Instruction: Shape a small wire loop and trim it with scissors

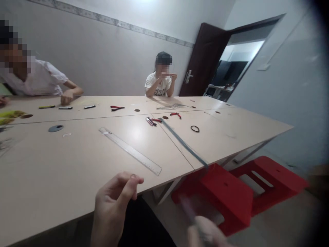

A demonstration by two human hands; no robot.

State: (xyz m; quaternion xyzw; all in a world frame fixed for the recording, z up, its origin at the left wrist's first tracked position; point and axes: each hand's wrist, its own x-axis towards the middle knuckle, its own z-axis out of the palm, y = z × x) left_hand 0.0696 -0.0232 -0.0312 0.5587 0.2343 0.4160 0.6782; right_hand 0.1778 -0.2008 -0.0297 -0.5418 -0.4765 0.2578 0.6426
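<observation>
My left hand (pixel 113 200) is raised in front of the table's near edge, thumb and fingertips pinched together. Whatever may be in that pinch is too small to make out. Low in the view, my right hand (pixel 207 233) is smeared by motion and closed around a blurred elongated tool (pixel 189 210), whose pale end points up and left; its kind cannot be told. A clear ruler (pixel 131 151) lies on the table just beyond my left hand. Farther right, a bundle of long thin grey-green strands (pixel 183 142) stretches to the table edge.
Red-handled pliers (pixel 176 115) and other tools (pixel 151 121) lie mid-table, near a dark ring (pixel 195 129). Cutters (pixel 89 107) rest farther back. Two people (pixel 159 84) sit across the table (pixel 64 171). Red stools (pixel 226 192) stand at the right, below the edge.
</observation>
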